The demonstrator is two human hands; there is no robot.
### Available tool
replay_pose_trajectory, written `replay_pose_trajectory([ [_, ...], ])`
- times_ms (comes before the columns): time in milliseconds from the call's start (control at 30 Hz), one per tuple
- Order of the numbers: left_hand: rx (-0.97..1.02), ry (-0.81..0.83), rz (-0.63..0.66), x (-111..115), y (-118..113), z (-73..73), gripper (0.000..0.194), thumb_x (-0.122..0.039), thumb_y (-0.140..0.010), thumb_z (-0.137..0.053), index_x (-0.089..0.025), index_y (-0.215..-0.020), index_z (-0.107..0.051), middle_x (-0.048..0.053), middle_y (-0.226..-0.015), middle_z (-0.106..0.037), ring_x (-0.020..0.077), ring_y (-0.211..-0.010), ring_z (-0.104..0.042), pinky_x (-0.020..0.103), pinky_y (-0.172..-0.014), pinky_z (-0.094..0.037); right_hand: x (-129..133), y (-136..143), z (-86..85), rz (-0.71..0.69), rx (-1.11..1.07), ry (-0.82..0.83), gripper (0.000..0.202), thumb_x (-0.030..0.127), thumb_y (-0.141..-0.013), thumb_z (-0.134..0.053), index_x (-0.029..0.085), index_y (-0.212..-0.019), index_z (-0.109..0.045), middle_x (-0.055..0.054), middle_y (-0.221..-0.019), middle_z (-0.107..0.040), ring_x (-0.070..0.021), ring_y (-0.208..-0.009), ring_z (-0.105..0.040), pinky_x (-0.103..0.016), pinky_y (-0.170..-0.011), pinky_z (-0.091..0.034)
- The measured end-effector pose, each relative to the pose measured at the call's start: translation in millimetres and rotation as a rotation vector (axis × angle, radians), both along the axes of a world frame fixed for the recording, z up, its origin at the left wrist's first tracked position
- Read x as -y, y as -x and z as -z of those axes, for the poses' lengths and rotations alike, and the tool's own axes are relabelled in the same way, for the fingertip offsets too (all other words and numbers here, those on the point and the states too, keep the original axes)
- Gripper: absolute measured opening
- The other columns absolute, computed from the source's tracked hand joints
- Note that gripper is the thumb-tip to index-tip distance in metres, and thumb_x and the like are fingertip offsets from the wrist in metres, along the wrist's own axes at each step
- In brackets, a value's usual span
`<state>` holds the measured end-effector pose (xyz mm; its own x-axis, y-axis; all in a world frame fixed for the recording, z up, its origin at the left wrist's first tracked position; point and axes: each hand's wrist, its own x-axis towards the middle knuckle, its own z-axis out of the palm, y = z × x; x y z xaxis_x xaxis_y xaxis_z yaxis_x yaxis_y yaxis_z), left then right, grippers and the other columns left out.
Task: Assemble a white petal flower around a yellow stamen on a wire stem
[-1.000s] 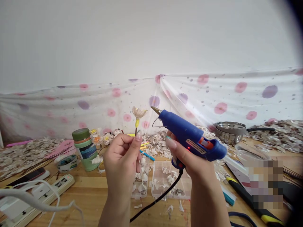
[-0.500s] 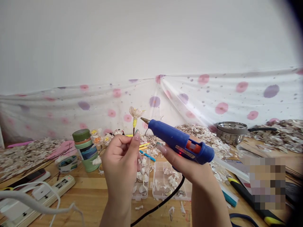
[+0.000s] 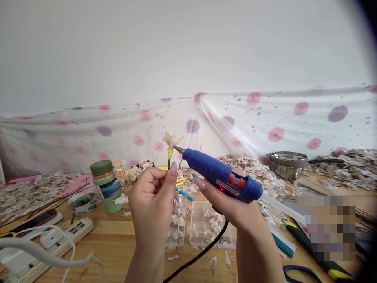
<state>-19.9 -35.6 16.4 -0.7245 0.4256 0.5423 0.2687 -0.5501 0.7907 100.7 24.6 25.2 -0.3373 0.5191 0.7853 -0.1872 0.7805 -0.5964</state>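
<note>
My left hand (image 3: 153, 200) pinches the dark stem of a small handmade flower (image 3: 171, 142), held upright above the table. The flower has pale, thin petals and a yellow base. A blue hot glue gun (image 3: 220, 173) is gripped in my right hand (image 3: 232, 204), its red light lit and a clear glue stick coming out of the back. The metal nozzle meets the flower, or very nearly so, just under the petals. Whether glue is flowing I cannot make out. My right fingers are mostly hidden behind the gun.
Clear compartment boxes (image 3: 213, 224) with pale flakes lie below my hands. A green jar (image 3: 107, 188) stands left, near finished flowers (image 3: 128, 171) and a power strip (image 3: 59, 243). Metal bowls (image 3: 288, 163) and flake piles are at the back right. The gun's black cord (image 3: 200, 253) crosses the table.
The glue gun has moved slightly left, bringing its nozzle up to the flower's base. My left hand and the flower have shifted a little to the right.
</note>
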Motion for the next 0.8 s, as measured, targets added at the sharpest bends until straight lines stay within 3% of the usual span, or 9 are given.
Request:
replay_pose_trajectory([
  [800, -0.053, -0.01, -0.03, 0.2, -2.4, 1.7, 0.026, -0.027, -0.081, -0.073, -0.019, -0.064, -0.056, -0.008, -0.042, -0.048, 0.0045, -0.03, -0.036, 0.015, -0.03, -0.028, 3.2, 0.2, -0.8, -0.099, -0.014, 0.177, 0.035, 0.029, -0.077, -0.067, 0.022, -0.056, -0.04, 0.005, -0.051, -0.038, -0.0082, -0.047, -0.035, -0.022, -0.04, -0.032],
])
